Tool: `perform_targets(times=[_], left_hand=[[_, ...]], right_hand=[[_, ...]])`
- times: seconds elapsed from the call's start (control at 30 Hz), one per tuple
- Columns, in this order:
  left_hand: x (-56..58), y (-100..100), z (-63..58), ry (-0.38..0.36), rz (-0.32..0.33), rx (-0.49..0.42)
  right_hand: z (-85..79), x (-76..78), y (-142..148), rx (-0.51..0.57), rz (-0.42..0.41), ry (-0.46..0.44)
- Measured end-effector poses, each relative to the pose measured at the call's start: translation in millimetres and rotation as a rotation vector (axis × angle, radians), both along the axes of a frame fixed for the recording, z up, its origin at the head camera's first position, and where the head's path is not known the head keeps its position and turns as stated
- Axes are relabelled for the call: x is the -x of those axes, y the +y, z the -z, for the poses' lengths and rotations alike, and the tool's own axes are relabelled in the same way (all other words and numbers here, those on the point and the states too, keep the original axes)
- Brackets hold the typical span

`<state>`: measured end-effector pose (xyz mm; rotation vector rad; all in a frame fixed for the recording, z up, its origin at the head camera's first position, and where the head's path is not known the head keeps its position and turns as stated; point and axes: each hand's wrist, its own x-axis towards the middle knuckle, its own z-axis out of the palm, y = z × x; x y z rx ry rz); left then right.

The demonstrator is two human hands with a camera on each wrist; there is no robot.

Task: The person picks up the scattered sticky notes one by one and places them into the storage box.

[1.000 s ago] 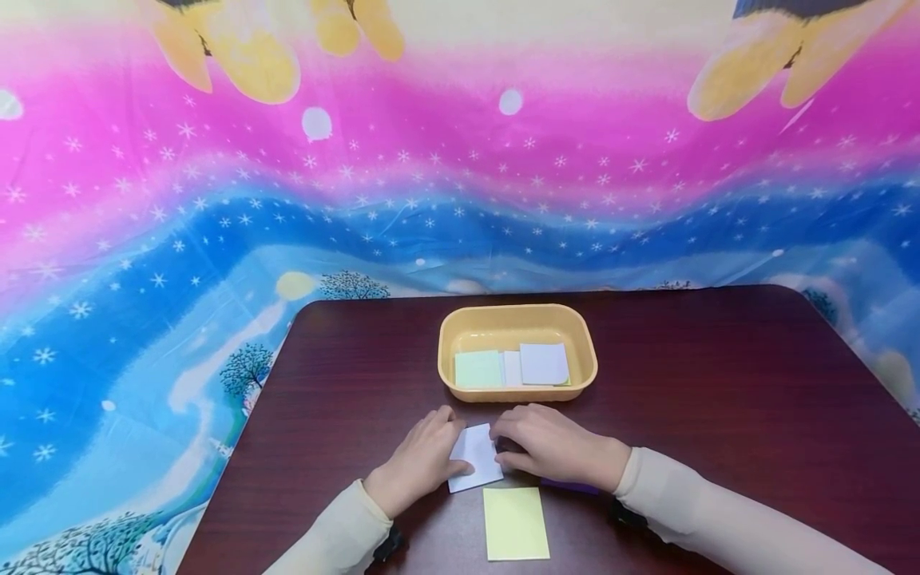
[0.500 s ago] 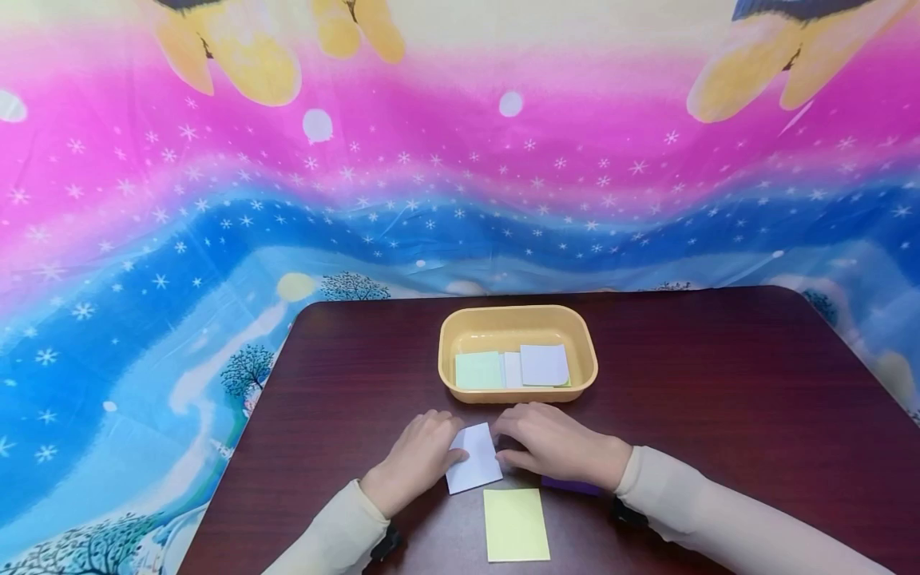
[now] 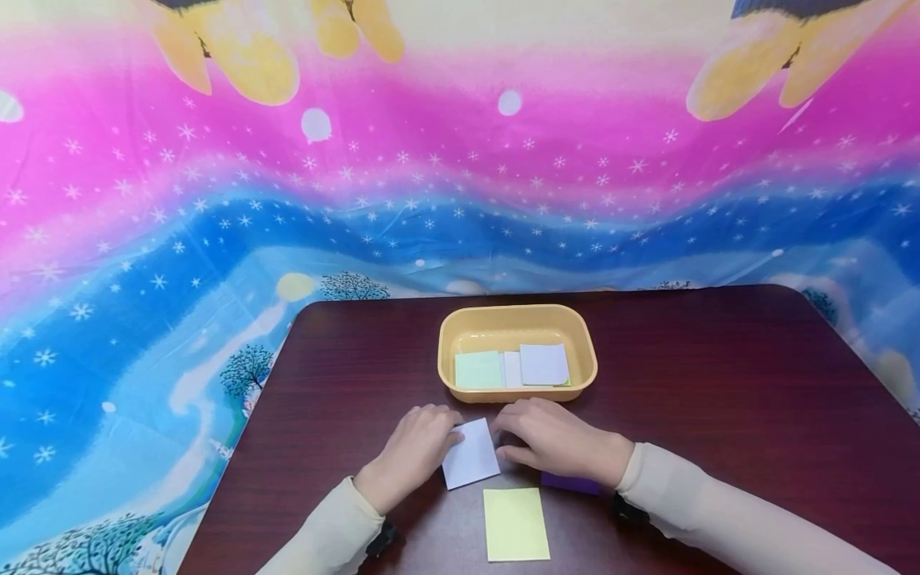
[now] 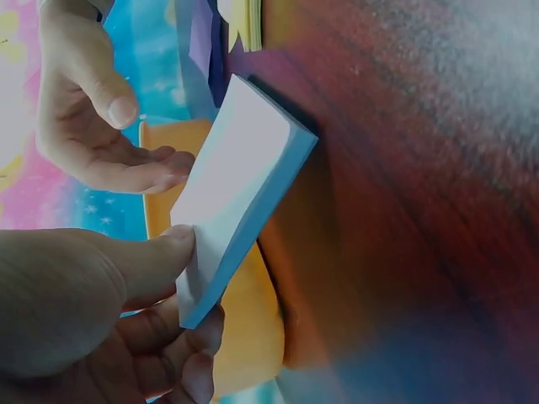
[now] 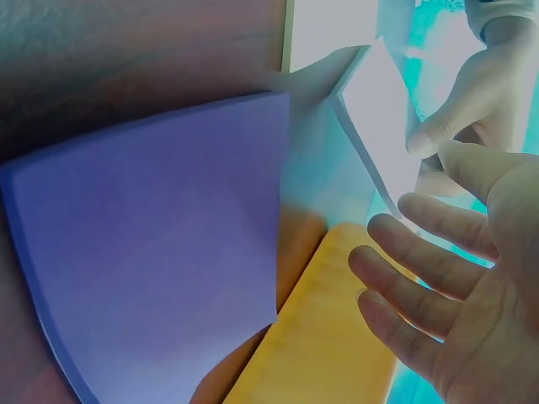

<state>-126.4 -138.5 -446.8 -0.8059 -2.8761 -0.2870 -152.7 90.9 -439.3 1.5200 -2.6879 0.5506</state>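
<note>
Between thumb and fingers my left hand (image 3: pixel 410 455) pinches a pale sticky note pad (image 3: pixel 473 457) by its left edge. The left wrist view shows this pad (image 4: pixel 240 168) tilted over the table, its side edges light blue. Just right of the pad is my right hand (image 3: pixel 561 438), with nothing in it. In the right wrist view the right hand's fingers (image 5: pixel 421 252) are spread and loosely bent. A purple sticky note pad (image 5: pixel 160 236) lies on the table beneath that hand, mostly hidden by it in the head view. Nearer the body lies a yellow sticky note pad (image 3: pixel 516 525).
A yellow plastic basin (image 3: pixel 513 395) stands just beyond both hands. Inside it are a pale green pad (image 3: pixel 477 370), a pale lilac pad (image 3: pixel 543 364) and a whitish one between them. A printed cloth (image 3: pixel 460 176) hangs behind the dark wooden table (image 3: pixel 719 383).
My left hand has shifted slightly left and away from me, carrying the pale pad with it. A gap has opened between the pad and my right fingers, which stay nearly in place.
</note>
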Motion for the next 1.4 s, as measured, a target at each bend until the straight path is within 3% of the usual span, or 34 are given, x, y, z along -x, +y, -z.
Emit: perform_targets(times=[0.73,1.4], left_hand=[[1.1,-10,-16.9,0.024,0.027,-0.045],[7.2,-11,-35.9,-0.025,0.008,-0.047]], right_hand=[[-6.4,2.0,-1,0.007,0.002,0.027],[-14.3,5.1,-3,0.030,-0.030,0.046]])
